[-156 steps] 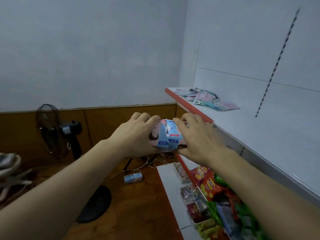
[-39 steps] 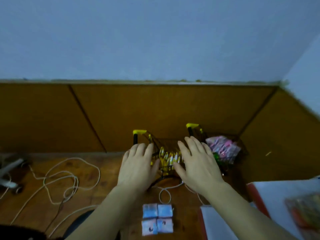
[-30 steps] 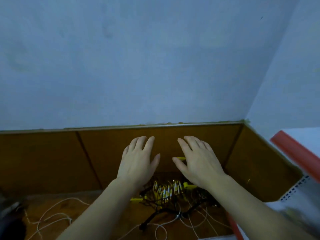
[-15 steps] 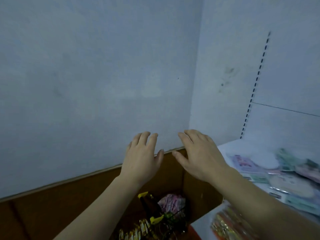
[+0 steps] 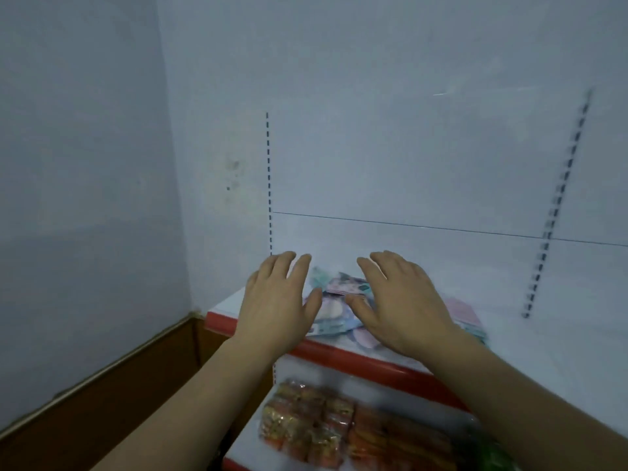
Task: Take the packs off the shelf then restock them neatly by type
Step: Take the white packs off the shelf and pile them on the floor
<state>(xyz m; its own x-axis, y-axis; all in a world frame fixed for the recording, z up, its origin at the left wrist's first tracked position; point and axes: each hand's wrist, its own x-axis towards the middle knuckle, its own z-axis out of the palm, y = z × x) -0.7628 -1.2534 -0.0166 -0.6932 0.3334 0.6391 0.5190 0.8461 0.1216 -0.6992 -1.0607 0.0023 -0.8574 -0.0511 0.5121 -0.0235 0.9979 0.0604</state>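
Fingers (image 5: 299, 266) spread, empty, over packs (image 5: 334, 311)

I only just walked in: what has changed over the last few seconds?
Earlier both hands held a bundle of packs; that bundle is gone. Now the left hand and right hand reach, open, over the loose packs on the red-edged shelf. Those packs remain there.

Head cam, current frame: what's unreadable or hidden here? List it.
- Packs on the upper shelf: partly covered by the left hand and right hand; count and types unclear.
- Whether either hand touches the packs: cannot tell.
- Pack print: motion blur, unreadable.
- Orange snack packs on the lower shelf: blurred, cut off by the bottom edge.
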